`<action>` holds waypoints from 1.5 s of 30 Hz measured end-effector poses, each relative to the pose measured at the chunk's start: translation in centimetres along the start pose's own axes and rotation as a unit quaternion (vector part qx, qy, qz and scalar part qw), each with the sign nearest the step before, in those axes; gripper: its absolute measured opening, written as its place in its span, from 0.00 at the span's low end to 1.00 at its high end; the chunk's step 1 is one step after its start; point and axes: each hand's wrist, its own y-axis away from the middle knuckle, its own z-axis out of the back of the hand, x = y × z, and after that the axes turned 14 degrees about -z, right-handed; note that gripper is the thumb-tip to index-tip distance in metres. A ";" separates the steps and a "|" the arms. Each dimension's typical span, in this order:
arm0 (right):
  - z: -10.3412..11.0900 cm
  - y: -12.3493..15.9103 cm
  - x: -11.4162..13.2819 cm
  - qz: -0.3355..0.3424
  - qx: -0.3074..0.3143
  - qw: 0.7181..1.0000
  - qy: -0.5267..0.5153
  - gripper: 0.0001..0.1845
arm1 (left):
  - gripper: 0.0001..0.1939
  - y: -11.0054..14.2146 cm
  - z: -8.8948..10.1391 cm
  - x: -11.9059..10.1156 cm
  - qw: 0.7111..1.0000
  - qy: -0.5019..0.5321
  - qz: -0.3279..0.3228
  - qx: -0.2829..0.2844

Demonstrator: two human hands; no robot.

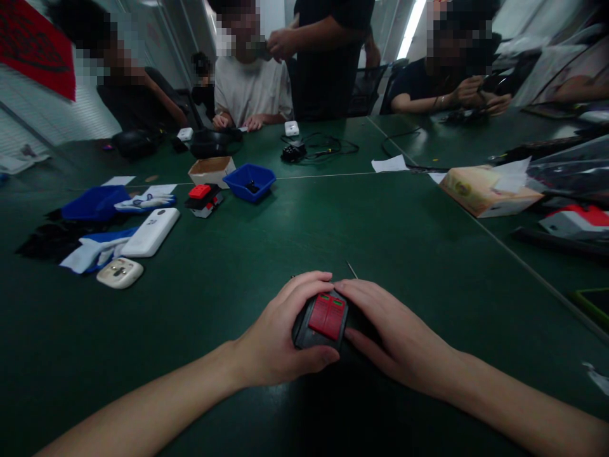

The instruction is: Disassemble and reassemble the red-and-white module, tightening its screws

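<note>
Red-topped block is clamped thumb-to-fingers by the left hand; beside those fingers, the right hand is cupped, thumb held apart.

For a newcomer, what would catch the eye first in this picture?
Most likely the red-topped dark block at the lower middle, gripped by the left hand, with the right hand at its right edge. Next come the blue tray with dark pieces, farther back to the left on the green table, and the red banner at the upper left.
</note>
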 end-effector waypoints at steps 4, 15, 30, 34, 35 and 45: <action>-0.1 0.0 -0.2 -0.001 0.007 1.000 0.003 0.28 | 0.40 0.0 -0.1 -0.1 0.999 -0.030 0.021 0.021; 0.7 0.1 -0.8 0.033 -0.054 0.998 -0.008 0.22 | 0.27 -0.7 0.3 -0.8 0.995 -0.092 -0.018 -0.012; 0.3 0.3 -1.1 0.023 -0.052 0.998 -0.019 0.26 | 0.18 -1.4 2.3 0.1 0.997 -0.070 0.016 -0.003; 0.5 0.2 -0.6 0.016 -0.052 0.998 -0.035 0.21 | 0.19 -1.4 2.6 0.2 0.998 -0.051 0.031 0.022; 0.6 0.1 -0.4 0.013 -0.057 0.997 -0.042 0.20 | 0.19 -1.3 2.6 0.3 0.998 -0.052 0.034 0.027; 0.7 0.1 -0.2 0.004 -0.072 0.996 -0.044 0.20 | 0.25 -0.7 1.9 0.6 0.986 -0.165 0.021 0.008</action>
